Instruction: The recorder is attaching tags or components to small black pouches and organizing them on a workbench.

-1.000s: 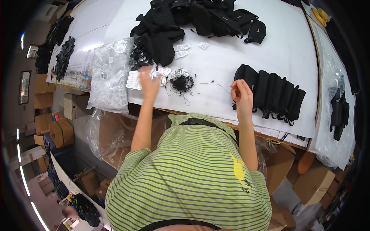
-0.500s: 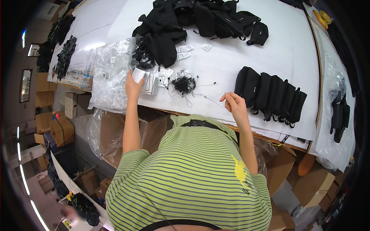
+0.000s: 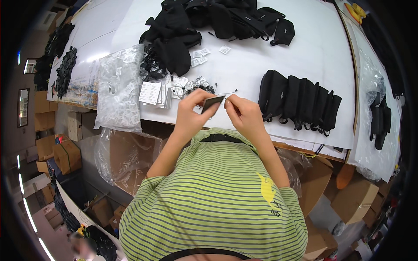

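Note:
Between my left hand's [image 3: 191, 108] thumb and fingers is a dark hang tag [image 3: 212, 104], tilted over the table's front edge. My right hand [image 3: 246, 114] meets it at the tag's corner, fingers pinched on a thin tag string [image 3: 230, 92] that ends in a small black piece. Behind my left hand lies a tangled pile of black tag strings [image 3: 201, 84], partly covered by it. Left of that sits a stack of white printed tags [image 3: 150, 92], beside a clear bag of small white packets [image 3: 118, 93].
A heap of black pouches [image 3: 209, 19] covers the back of the white table [image 3: 313, 56]. To the right, several black pouches [image 3: 300, 98] stand in a row. A few small white packets [image 3: 199, 61] lie loose mid-table. Cardboard boxes [image 3: 355, 202] stand below the table.
My left hand has left the tag stack with a hang tag and moved right. My right hand has come left with the string, and both now meet in front of me.

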Motion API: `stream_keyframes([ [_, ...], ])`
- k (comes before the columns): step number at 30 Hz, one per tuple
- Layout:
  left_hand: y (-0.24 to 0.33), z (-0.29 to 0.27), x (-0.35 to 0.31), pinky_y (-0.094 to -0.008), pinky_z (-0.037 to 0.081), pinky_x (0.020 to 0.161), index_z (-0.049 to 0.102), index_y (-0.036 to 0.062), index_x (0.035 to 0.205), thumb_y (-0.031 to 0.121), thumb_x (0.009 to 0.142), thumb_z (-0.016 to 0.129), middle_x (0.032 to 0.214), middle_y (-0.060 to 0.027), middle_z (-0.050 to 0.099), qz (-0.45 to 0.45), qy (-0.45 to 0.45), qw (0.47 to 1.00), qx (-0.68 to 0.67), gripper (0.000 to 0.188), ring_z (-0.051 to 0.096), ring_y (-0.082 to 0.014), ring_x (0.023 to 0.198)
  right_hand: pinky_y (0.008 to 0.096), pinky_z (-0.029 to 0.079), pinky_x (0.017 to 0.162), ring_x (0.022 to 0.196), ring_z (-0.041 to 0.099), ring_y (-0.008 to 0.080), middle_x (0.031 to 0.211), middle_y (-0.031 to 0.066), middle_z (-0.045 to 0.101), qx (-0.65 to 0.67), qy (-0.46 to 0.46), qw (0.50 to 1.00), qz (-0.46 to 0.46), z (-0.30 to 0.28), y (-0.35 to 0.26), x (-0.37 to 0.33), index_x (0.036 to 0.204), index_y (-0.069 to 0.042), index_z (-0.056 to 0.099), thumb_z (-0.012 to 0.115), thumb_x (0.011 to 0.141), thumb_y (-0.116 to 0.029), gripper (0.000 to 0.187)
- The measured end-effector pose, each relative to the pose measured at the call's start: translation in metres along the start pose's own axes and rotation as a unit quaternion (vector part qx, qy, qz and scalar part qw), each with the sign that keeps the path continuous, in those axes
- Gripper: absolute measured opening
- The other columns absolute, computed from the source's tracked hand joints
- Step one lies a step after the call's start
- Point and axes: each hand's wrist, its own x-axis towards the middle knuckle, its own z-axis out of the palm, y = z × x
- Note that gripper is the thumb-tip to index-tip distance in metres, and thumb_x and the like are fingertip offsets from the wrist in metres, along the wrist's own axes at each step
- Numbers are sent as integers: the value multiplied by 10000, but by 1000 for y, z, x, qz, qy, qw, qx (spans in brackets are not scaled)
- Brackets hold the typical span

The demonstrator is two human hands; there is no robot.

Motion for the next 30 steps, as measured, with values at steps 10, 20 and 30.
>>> stream_keyframes([
  [10, 0, 10, -2, -217, 404, 541, 645, -7, 845, 20, 741, 666, 745, -32, 564, 6, -34, 999, -15, 109, 500, -86, 598, 345, 366, 466, 479, 477, 243, 541, 99, 464, -52, 40, 997, -41, -2, 4, -5, 728, -16, 487, 560, 823, -79, 135],
  [20, 4, 6, 2, -222, 393, 518, 682, 36, 916, 17, 746, 681, 726, -35, 542, 94, -62, 993, 39, 171, 485, -106, 575, 209, 273, 438, 416, 393, 38, 467, 12, 468, 153, 9, 982, 113, -9, 16, -7, 849, -30, 590, 611, 851, -107, 81],
  [30, -11, 7, 12, -241, 412, 639, 633, -43, 823, 83, 834, 614, 756, -55, 561, 15, -164, 985, -54, 128, 524, -122, 701, 203, 322, 450, 448, 447, 45, 510, -3, 513, 193, 11, 977, 92, -18, 33, -14, 817, -9, 616, 642, 803, -20, 31],
])
